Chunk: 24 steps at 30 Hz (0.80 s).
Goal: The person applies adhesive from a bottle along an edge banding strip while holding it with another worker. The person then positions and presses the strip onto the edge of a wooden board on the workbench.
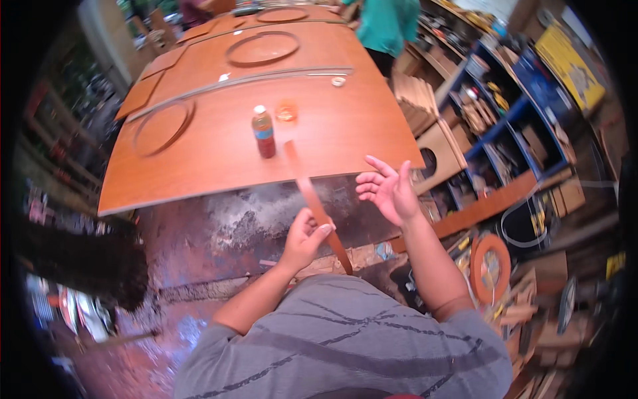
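Observation:
My left hand grips a long, thin wood-coloured strip that stands slanting, its top near the edge of an orange-brown board. My right hand is raised to the right of the strip, palm showing and fingers apart, holding nothing. On the board stand a bottle with dark red liquid and a blue band, and a small round orange, see-through thing that is too blurred to name.
Oval wood-coloured rings and thin panels lie on the boards. A person in teal stands beyond at right. Blue cubby shelving with tools, wooden offcuts and a coiled orange band fill the right side.

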Each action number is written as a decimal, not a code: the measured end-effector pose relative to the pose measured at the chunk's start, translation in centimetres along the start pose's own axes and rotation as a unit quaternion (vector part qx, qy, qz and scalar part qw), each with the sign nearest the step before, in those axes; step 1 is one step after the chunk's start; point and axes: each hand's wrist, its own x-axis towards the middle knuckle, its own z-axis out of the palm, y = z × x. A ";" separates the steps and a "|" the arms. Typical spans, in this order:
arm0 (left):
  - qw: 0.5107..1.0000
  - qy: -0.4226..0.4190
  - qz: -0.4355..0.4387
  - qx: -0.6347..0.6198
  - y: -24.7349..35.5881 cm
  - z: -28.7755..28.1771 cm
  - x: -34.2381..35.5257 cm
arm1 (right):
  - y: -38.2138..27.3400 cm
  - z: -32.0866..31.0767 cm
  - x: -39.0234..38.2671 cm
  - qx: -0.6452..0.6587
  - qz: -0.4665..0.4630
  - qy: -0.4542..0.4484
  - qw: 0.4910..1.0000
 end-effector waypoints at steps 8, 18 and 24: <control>0.991 -0.116 -0.070 -0.003 2.0 -4.6 1.7 | 8.8 -5.7 -5.1 -0.336 0.035 0.246 0.908; 0.960 -0.261 -0.098 0.032 -0.8 1.1 4.9 | 13.9 -7.1 -26.2 -0.335 0.012 0.526 0.782; 0.945 -0.296 -0.130 0.040 -1.8 10.5 3.3 | 10.8 -9.2 -28.0 -0.382 -0.031 0.568 0.728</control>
